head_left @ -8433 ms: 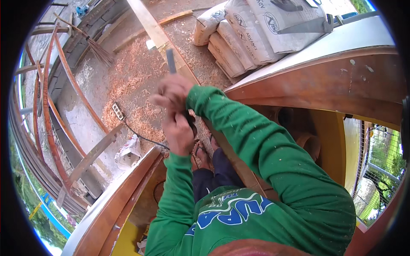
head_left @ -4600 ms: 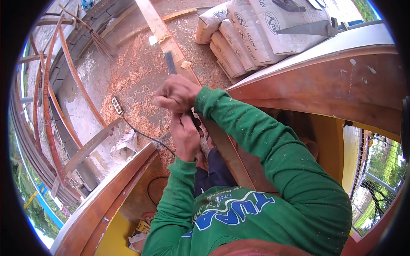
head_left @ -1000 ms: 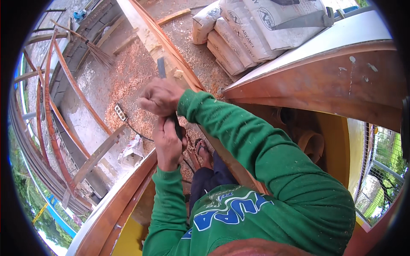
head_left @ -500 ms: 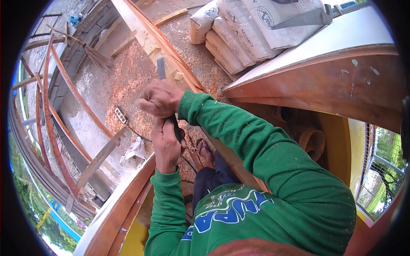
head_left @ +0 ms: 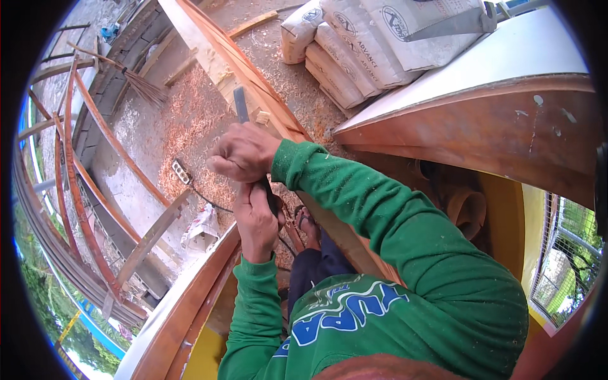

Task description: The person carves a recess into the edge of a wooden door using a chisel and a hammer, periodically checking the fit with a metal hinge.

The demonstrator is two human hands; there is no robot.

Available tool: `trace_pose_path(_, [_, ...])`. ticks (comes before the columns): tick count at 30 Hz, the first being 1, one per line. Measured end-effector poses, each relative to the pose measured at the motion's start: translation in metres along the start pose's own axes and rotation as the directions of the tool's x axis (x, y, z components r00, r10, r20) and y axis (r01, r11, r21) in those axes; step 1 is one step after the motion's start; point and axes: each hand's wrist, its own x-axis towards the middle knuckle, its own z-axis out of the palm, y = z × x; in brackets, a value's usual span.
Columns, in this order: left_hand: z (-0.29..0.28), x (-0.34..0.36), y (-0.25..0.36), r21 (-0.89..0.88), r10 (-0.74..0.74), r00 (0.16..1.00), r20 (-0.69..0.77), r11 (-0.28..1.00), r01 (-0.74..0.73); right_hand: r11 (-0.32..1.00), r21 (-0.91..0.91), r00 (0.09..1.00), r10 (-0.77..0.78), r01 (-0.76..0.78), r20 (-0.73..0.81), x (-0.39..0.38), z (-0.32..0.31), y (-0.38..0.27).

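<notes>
Above sawdust floor, both hands (head_left: 244, 152) closed, seemingly gripping dark tool (head_left: 240, 104)

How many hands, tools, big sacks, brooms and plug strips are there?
Hands: 2, the left hand and the right hand
Dark tool held in both hands: 1
Grey sacks: 4
Twig broom: 1
Power strip on the floor: 1
Total: 9

I see my right hand (head_left: 244, 152) just ahead of my left hand (head_left: 256, 218), both over a wooden beam (head_left: 253, 82); 1 power strip (head_left: 182, 171) lies left, sacks (head_left: 354, 44) ahead right.
</notes>
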Motion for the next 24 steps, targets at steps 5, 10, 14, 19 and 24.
trace_pose_path(5, [0.004, 0.014, 0.013, -0.022, -0.003, 1.0, 0.007, 1.0, 0.003, 0.99, 0.041, 0.987, -0.132, 0.137, -0.094, 0.009, -0.006, 0.002])
trace_pose_path(10, [-0.001, 0.016, 0.012, -0.026, 0.024, 0.999, 0.043, 0.999, -0.023, 0.995, 0.016, 0.993, -0.092, 0.094, -0.078, 0.012, -0.005, 0.006])
trace_pose_path(14, [0.002, 0.006, -0.007, -0.012, 0.061, 0.998, -0.002, 0.998, -0.061, 0.996, 0.027, 0.996, -0.083, 0.084, -0.021, -0.003, -0.003, -0.004])
trace_pose_path(19, [0.002, 0.026, 0.006, -0.079, 0.036, 0.999, 0.023, 0.996, -0.034, 0.997, -0.007, 0.997, -0.077, 0.077, 0.005, 0.019, -0.01, 0.009])
trace_pose_path(24, [0.01, 0.016, -0.003, -0.043, 0.027, 1.0, 0.005, 0.999, -0.027, 0.997, -0.003, 0.996, -0.082, 0.082, -0.044, 0.001, -0.003, 0.012])
